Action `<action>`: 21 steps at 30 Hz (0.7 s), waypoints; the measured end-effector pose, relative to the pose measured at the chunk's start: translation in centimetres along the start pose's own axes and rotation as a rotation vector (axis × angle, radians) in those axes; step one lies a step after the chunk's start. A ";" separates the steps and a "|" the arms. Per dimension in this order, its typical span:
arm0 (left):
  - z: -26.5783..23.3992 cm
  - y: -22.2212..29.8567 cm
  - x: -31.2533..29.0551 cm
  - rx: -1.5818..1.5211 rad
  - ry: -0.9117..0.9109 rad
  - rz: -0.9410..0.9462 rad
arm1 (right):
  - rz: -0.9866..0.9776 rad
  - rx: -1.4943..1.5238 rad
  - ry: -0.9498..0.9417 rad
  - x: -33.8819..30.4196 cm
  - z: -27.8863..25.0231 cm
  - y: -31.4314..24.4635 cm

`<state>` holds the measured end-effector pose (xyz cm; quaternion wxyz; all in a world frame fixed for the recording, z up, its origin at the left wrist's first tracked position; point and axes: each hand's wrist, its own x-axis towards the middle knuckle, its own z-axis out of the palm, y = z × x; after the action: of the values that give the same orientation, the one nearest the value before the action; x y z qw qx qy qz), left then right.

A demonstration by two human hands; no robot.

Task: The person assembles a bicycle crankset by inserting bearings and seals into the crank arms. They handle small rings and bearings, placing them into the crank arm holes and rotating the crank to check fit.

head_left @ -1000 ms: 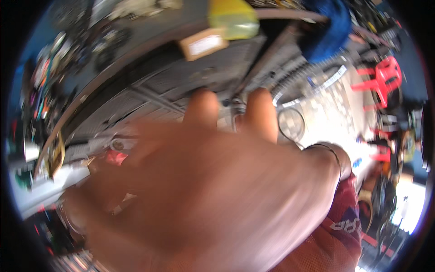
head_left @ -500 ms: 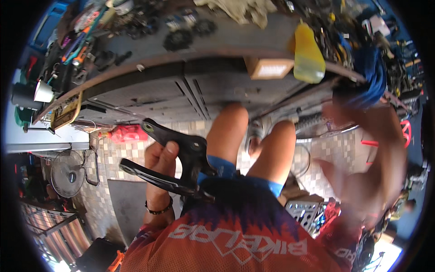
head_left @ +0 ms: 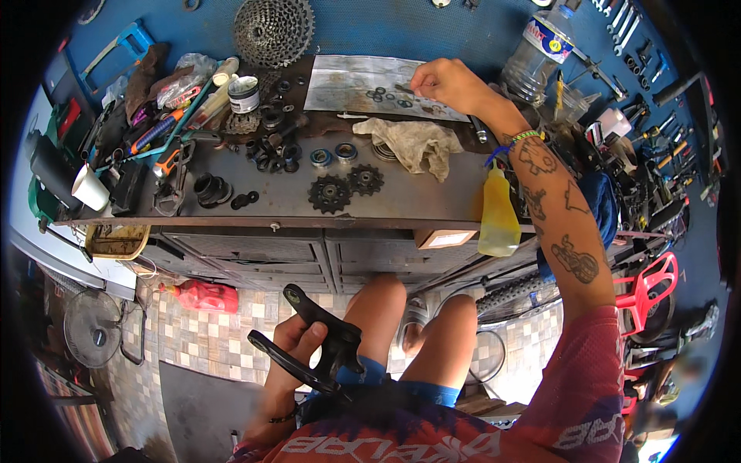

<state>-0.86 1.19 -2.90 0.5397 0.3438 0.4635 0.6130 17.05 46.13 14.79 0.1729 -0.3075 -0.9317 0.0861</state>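
My left hand [head_left: 296, 344] is closed around a black forked bicycle frame linkage [head_left: 336, 333], held over my lap with its two arms pointing away to the left. My right arm reaches across the workbench [head_left: 432, 202]. At its end my right hand [head_left: 451, 85] is closed, with the fingertips pinched over a stained white paper sheet [head_left: 333, 80]. Whatever the fingertips hold is hidden or too small to name. Several small dark rings [head_left: 380, 95] lie on the sheet beside them, and a small dark piece is close to the fingertips.
Two black jockey wheels [head_left: 330, 194], bearings [head_left: 322, 157] and a crumpled rag [head_left: 421, 143] lie on the bench. A yellow squeeze bottle [head_left: 499, 216] hangs at its front edge. Tools crowd the left, around a white cup [head_left: 91, 190]. A large clear bottle [head_left: 536, 58] stands back right.
My view has tilted up to the bench top. My right hand, blurred at the right before, has reached to the paper sheet and closed. The left hand still grips the linkage.
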 end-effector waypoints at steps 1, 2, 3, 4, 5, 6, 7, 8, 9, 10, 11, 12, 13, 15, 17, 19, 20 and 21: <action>-0.2 -0.1 -0.3 0.003 0.012 -0.019 | 0.006 0.027 -0.016 0.6 0.8 0.2; -0.1 0.1 -0.1 0.068 0.049 -0.007 | 0.002 0.049 -0.019 1.2 1.2 0.4; 0.0 0.5 0.4 0.131 0.084 0.005 | -0.002 0.070 -0.023 1.9 1.5 0.6; -0.1 0.7 0.4 0.198 0.129 0.001 | -0.004 0.105 -0.038 2.3 2.8 0.7; -0.7 0.1 0.3 0.301 0.234 -0.036 | -0.045 0.084 -0.047 2.5 3.7 0.0; -0.6 0.2 0.5 0.326 0.320 -0.045 | -0.046 0.111 -0.067 3.3 4.1 -0.1; -1.2 -1.5 1.1 0.282 0.391 0.058 | -0.091 0.141 -0.055 3.5 4.7 0.1; -0.9 -1.1 1.5 0.245 0.434 0.014 | -0.145 0.124 -0.101 4.1 4.9 2.4; -0.4 -0.2 2.0 0.421 0.444 0.105 | -0.078 0.461 -0.119 4.6 2.0 4.2; -0.1 0.6 2.0 0.349 0.453 0.075 | -0.058 0.333 -0.079 4.9 2.7 4.8; 0.1 1.4 1.9 0.273 0.470 0.048 | -0.017 0.448 -0.187 5.0 2.4 4.5; 0.0 2.1 1.9 0.191 0.410 -0.041 | 0.001 0.344 -0.110 3.9 1.5 4.3; 0.9 2.5 2.4 0.117 0.498 -0.058 | -0.011 0.259 -0.045 3.6 2.1 2.8; 0.2 1.3 2.0 0.007 0.480 0.047 | 0.069 0.094 0.063 2.4 1.5 -3.4; -0.8 -0.1 2.0 -0.091 0.479 0.097 | -0.021 0.228 0.170 0.0 -0.2 -6.9; -0.9 -0.4 2.0 -0.084 0.444 0.118 | -0.122 0.286 0.289 -3.8 -0.6 -11.4; -0.9 -0.4 2.1 -0.061 0.428 0.104 | -0.175 0.270 0.355 -6.1 -0.7 -14.0; -2.0 -1.0 0.2 -0.004 0.550 0.110 | -0.265 0.269 0.273 -5.9 2.5 -16.1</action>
<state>-2.42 0.94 -4.51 0.3603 0.1879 0.5719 0.7126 11.76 29.60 15.16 0.3464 -0.1656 -0.9121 0.1436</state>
